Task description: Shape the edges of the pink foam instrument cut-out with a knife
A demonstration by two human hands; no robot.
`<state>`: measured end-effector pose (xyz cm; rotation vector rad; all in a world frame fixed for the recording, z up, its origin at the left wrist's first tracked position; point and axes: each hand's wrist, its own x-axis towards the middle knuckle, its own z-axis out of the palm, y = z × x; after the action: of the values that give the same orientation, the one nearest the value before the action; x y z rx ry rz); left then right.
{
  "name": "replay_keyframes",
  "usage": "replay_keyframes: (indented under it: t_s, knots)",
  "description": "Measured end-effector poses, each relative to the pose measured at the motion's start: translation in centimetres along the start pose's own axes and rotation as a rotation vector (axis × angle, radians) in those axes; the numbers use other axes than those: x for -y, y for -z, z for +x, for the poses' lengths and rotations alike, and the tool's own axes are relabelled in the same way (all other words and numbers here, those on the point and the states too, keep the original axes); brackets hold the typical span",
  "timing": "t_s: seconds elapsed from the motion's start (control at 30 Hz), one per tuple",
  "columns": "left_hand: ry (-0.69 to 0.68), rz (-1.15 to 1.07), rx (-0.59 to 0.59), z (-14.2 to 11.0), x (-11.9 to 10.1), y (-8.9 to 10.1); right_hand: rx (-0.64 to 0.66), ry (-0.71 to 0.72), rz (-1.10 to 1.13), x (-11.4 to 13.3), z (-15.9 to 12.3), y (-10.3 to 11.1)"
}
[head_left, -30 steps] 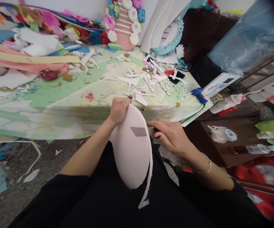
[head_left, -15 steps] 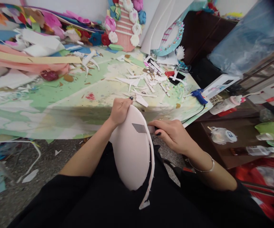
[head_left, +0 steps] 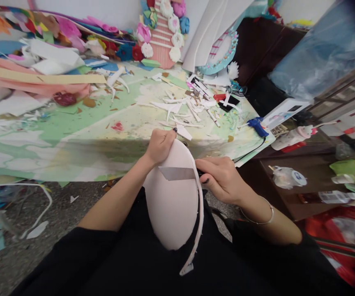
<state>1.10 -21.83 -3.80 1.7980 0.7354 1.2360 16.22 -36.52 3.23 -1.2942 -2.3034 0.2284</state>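
Note:
A pale pinkish-white foam oval (head_left: 173, 209) is held up in front of my black clothing. My left hand (head_left: 162, 144) grips its upper left edge, thumb on the near face. From the right, my right hand (head_left: 222, 179) is closed on the handle of a utility knife (head_left: 180, 174); most of the handle is hidden by the fingers. The knife's long grey blade passes through the foam near the right rim and lies across the near face, tip toward the left. A thin trimmed strip (head_left: 200, 230) hangs down along the right side, still joined near the top.
The table (head_left: 103, 131) carries white foam scraps (head_left: 173, 107), pens and a blue glue gun (head_left: 257, 126) at its right corner. Crumpled foam sheets and paper flowers pile up at the back left. A brown shelf (head_left: 284, 187) with a plastic bag stands at right.
The utility knife's blade shows more of its length across the oval's face and sits slightly lower. The foam oval and my left hand have shifted a little right and down.

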Motion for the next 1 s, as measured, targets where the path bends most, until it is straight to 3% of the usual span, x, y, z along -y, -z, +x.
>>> replay_keyframes:
  t_s: [0.53, 1.0]
  knots:
    - [-0.023, -0.141, 0.027, 0.0, 0.1, 0.5, 0.046, -0.033, 0.126, -1.1, 0.3, 0.2]
    - [-0.019, -0.092, 0.043, 0.0, 0.1, 0.7, 0.147, -0.146, 0.168, -2.7, 0.7, 0.2]
